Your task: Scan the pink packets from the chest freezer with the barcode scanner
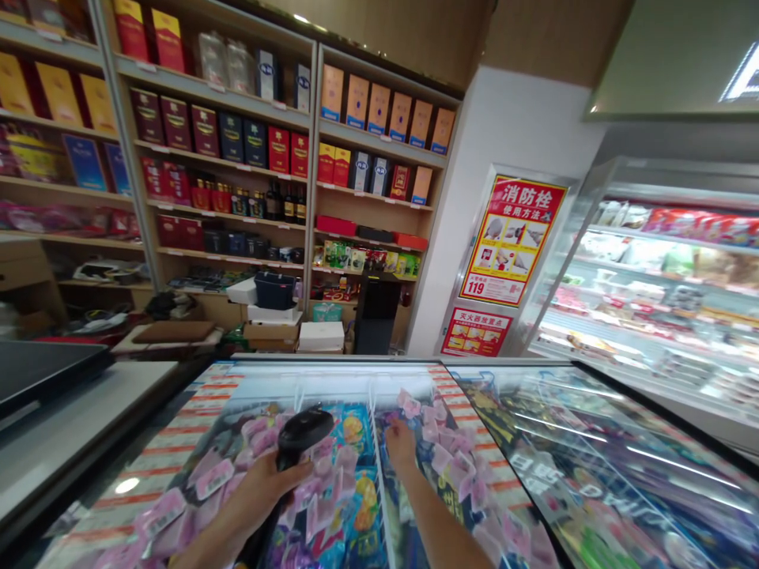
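Black scanner (303,431), in left hand (273,479), jutting above it (tilted)

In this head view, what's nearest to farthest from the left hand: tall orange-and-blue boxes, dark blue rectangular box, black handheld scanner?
1. Black handheld scanner: gripped in the left hand.
2. Dark blue rectangular box: beyond the freezer, low down.
3. Tall orange-and-blue boxes: on the top shelf, further right.
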`<state>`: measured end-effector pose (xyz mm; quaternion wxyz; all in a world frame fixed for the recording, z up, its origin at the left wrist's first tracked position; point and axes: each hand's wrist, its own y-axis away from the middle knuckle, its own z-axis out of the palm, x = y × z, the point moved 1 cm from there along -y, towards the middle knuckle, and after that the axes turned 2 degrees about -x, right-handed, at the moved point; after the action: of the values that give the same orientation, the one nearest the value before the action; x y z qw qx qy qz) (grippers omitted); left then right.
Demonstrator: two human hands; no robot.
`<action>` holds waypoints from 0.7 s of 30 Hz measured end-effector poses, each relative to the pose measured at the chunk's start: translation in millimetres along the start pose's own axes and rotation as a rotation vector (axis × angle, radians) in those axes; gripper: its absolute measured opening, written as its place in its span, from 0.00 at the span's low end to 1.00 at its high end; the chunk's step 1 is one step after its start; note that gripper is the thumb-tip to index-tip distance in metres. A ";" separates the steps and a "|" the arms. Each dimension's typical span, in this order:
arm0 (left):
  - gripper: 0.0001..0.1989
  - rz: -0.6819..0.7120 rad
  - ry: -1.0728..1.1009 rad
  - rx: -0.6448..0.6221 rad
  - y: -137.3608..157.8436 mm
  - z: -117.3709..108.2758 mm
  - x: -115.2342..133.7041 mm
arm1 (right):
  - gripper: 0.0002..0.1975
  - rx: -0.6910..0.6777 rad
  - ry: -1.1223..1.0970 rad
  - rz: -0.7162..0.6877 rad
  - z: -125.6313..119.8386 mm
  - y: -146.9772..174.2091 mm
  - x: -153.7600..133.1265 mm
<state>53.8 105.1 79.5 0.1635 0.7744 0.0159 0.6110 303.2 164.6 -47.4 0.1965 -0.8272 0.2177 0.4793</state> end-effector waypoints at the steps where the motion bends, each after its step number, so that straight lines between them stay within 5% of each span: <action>1: 0.19 -0.015 -0.001 0.002 0.0 1.4 0.3 | 0.16 0.043 0.072 0.019 -10.5 -10.6 1.5; 8: 0.17 -0.032 -0.026 -0.026 2.1 11.3 9.4 | 0.28 0.056 0.370 0.079 -38.3 -57.8 8.1; 15: 0.17 0.026 -0.024 -0.118 0.0 23.3 10.9 | 0.19 -0.031 0.471 0.063 -32.4 -69.4 15.9; 21: 0.16 0.064 -0.045 -0.171 4.3 29.8 18.8 | 0.14 0.031 0.409 -0.044 -41.2 -41.3 13.5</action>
<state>86.2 98.3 92.4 0.2099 0.7712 -0.0647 0.5975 361.0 174.5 -35.4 0.1713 -0.9087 0.2423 0.2937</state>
